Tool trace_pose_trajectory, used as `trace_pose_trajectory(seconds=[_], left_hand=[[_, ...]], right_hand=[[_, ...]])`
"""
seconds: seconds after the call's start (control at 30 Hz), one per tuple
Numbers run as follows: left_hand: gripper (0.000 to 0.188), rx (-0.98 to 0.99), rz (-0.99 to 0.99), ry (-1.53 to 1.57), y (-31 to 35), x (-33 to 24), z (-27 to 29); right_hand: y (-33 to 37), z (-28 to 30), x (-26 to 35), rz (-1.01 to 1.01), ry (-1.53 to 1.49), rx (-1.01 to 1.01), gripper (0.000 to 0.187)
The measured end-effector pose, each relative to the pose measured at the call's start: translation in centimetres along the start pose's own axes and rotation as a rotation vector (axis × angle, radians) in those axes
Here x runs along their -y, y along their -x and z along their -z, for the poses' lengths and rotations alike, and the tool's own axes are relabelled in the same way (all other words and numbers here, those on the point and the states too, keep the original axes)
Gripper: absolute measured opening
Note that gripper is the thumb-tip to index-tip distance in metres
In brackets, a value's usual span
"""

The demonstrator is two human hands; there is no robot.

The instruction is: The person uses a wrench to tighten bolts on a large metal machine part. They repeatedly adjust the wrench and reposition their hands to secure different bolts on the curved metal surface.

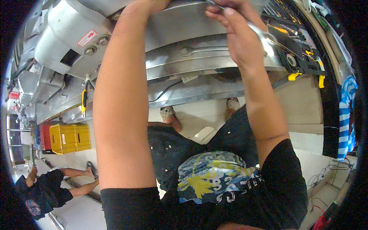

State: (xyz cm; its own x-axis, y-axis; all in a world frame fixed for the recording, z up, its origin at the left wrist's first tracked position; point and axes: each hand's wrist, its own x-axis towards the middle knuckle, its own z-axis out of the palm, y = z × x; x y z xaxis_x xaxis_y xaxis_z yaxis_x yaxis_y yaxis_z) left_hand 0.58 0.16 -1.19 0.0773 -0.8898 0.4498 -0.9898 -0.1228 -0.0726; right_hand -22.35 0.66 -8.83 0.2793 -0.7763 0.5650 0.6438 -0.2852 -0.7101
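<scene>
My left hand (pixel 156 4) reaches over the large grey metal machine (pixel 180 25) at the top edge, where the picture cuts off its fingers. What it touches is out of sight. To its right, my right hand (pixel 245 38) is closed, thumb and fingers pinching a thin metal rod (pixel 216 4). The rod's far end runs out of the frame, so I cannot tell its kind. Below both hands a combination spanner (pixel 207 50) lies along the machine's curved metal ledge. Two bolt heads (pixel 90 50) stand out of the casing left of my left forearm.
A black tool tray (pixel 281 40) with yellow-handled tools lies at the right. Yellow-and-black pliers (pixel 84 101) hang at the left. Behind stand a yellow crate (pixel 65 140) and a red crate (pixel 45 136). Another person (pixel 50 188) is at lower left; a striped cloth (pixel 347 119) hangs far right.
</scene>
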Motion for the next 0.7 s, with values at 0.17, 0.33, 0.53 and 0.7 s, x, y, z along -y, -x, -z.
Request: trace_pose_trajectory(seconds=[0.17, 0.33, 0.53, 0.7], left_hand=[[0.046, -0.034, -0.059, 0.038, -0.3, -0.2, -0.9], [0.045, -0.082, 0.011, 0.144, 0.8, -1.6, 1.2], [0.044, -0.046, 0.024, 0.145, 0.8, -1.1, 0.4], [0.043, -0.093, -0.026, 0.119, 0.8, -1.7, 0.6]], right_hand=[[-0.3, 0.2, -2.2, 0.111, 0.074, -0.037, 0.037], [0.4, 3.6, -1.6, 0.209, -0.118, -0.14, 0.039], [0.0, 1.8, -2.8, 0.147, -0.15, -0.147, 0.037], [-1.3, 1.5, -2.6, 0.127, -0.097, -0.184, 0.037]])
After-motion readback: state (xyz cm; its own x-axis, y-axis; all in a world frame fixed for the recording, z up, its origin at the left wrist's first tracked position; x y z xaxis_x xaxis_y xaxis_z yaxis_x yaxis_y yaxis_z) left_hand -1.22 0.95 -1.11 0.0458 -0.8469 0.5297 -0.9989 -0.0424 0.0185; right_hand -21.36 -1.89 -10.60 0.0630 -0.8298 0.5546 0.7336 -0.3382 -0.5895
